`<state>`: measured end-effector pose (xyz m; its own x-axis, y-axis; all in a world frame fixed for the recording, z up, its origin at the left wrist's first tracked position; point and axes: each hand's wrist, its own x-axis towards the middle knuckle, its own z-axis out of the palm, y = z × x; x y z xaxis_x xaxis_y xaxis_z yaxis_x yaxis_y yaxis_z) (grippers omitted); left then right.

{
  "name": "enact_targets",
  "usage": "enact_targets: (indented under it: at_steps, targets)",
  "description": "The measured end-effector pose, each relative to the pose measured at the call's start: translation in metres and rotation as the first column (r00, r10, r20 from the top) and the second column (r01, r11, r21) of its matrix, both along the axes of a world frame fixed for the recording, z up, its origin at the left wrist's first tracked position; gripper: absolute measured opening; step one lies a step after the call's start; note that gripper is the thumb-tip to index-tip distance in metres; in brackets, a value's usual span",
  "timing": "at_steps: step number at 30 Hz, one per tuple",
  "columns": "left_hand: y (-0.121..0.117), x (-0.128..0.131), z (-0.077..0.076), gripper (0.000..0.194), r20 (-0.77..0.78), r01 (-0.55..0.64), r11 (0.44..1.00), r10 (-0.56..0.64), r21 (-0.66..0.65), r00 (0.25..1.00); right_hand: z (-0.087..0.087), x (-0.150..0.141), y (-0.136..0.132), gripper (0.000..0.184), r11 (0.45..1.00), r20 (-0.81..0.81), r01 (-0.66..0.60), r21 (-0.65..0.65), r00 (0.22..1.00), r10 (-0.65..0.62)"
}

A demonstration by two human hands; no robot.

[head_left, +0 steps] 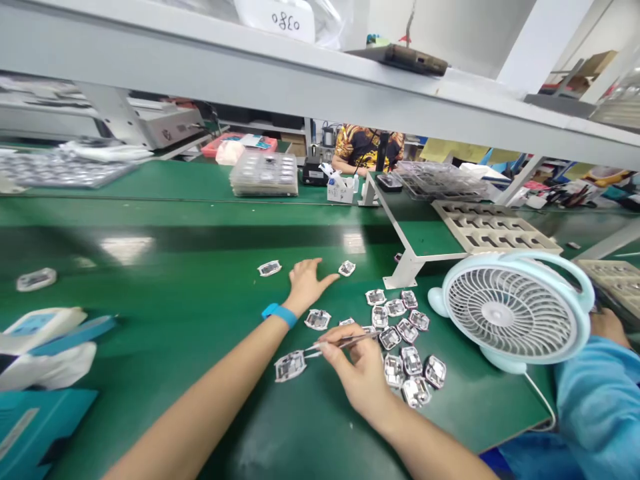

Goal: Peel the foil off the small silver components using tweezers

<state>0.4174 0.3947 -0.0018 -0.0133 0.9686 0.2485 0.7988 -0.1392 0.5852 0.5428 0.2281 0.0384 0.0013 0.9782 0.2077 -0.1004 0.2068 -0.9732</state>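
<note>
The left hand (pixel 306 287) lies open and flat on the long green table (pixel 150 267), near a pile of small shiny parts (pixel 405 340), while the right hand (pixel 360 370) pinches thin tweezers (pixel 345 342) with their tips at one shiny part (pixel 290 366). A white and blue fan (pixel 510 313) stands by the pile, and a person's blue sleeve (pixel 597 400) is beside it. Across the room, past a stack of clear trays (pixel 264 173) and under a white shelf (pixel 250 67), sits a person in a patterned shirt (pixel 367 147).
</note>
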Motion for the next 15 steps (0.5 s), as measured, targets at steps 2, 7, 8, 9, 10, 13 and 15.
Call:
enact_targets:
  at_steps: [2, 7, 8, 9, 10, 13, 15]
  targets:
    - [0.004, 0.021, -0.004, 0.055, 0.005, 0.04, 0.999, -0.04, -0.015, 0.999, 0.0, 0.0, 0.0, 0.008, 1.0, 0.006, 0.0, 0.008, 1.0, 0.0]
    - [0.014, 0.045, -0.003, 0.032, 0.079, 0.054, 0.997, -0.05, -0.046, 0.996, 0.001, 0.002, 0.0, 0.008, 1.0, -0.006, -0.003, 0.03, 1.0, 0.003]
    - [0.015, 0.044, 0.0, 0.026, 0.107, 0.065, 0.997, -0.059, -0.053, 0.992, 0.002, 0.002, 0.0, 0.008, 0.999, -0.008, -0.003, 0.036, 1.0, 0.003]
    - [0.015, 0.042, 0.003, 0.023, 0.14, 0.081, 0.995, -0.072, -0.06, 0.988, 0.002, 0.002, 0.001, 0.007, 0.999, -0.007, 0.0, 0.043, 1.0, 0.001]
    - [0.014, 0.039, 0.006, 0.021, 0.177, 0.102, 0.993, -0.089, -0.066, 0.98, 0.002, 0.003, 0.001, 0.007, 0.999, -0.001, 0.003, 0.049, 1.0, -0.003]
    - [0.002, 0.026, 0.016, 0.026, 0.319, 0.185, 0.979, -0.149, -0.083, 0.936, 0.002, 0.004, 0.001, 0.006, 0.997, 0.029, 0.025, 0.07, 0.999, -0.027]
    - [-0.016, 0.016, 0.022, 0.032, 0.432, 0.247, 0.964, -0.182, -0.1, 0.883, 0.001, 0.005, 0.002, 0.005, 0.995, 0.029, 0.05, 0.083, 0.998, -0.052]
